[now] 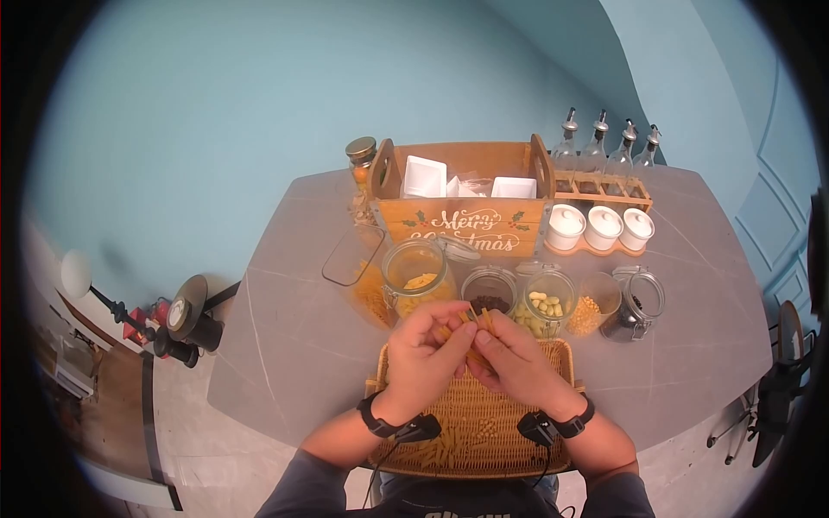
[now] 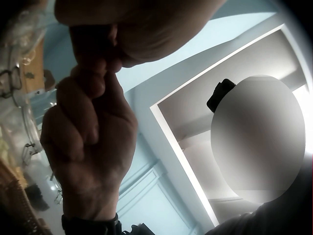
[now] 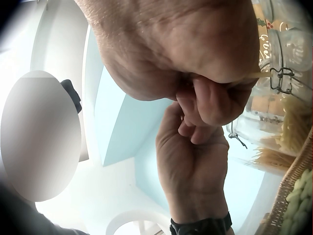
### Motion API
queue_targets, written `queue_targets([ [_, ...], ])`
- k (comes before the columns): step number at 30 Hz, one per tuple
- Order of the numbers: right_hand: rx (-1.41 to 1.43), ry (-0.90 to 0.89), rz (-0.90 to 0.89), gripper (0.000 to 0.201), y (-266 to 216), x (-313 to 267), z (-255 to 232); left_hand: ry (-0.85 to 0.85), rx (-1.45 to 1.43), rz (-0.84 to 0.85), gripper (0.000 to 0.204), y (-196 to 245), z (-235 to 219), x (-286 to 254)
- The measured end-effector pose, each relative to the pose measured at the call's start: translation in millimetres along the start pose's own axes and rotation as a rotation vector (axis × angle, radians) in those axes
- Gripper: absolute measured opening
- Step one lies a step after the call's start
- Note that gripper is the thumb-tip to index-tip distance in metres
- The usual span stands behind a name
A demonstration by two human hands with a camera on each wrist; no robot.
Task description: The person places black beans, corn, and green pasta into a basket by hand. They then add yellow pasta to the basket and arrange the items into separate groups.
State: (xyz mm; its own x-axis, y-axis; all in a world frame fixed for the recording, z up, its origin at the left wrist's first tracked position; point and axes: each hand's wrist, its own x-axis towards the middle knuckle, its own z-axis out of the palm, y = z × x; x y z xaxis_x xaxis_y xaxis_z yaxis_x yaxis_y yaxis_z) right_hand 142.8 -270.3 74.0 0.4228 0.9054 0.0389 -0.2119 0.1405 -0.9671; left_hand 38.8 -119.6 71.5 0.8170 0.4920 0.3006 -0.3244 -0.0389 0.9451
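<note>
Over the wicker basket (image 1: 518, 419), my left hand (image 1: 421, 358) and right hand (image 1: 522, 363) meet, fingertips close together. Between them they pinch a few thin, yellow-brown sticks of dry pasta (image 1: 487, 321). One pale stick (image 3: 257, 75) pokes out past the left-side jars in the right wrist view. Short pasta pieces (image 1: 436, 449) lie in the near left part of the basket. In both wrist views the curled fingers hide most of the pasta.
Beyond the basket stand a jar of yellow pasta (image 1: 420, 283), one with dark contents (image 1: 489, 304), a third with pale green pieces (image 1: 546, 309), a cup of corn kernels (image 1: 587, 315) and a black-filled jar (image 1: 635, 312). Behind are a wooden crate (image 1: 458, 229) and white lidded pots (image 1: 603, 226).
</note>
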Motion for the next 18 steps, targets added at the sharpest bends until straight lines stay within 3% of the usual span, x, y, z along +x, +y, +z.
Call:
queue_targets([
  [18,-0.053,0.032,-0.045,0.020,1.3,-0.1,4.5,0.005,-0.062,-0.057,0.036,4.6,-0.3,1.4],
])
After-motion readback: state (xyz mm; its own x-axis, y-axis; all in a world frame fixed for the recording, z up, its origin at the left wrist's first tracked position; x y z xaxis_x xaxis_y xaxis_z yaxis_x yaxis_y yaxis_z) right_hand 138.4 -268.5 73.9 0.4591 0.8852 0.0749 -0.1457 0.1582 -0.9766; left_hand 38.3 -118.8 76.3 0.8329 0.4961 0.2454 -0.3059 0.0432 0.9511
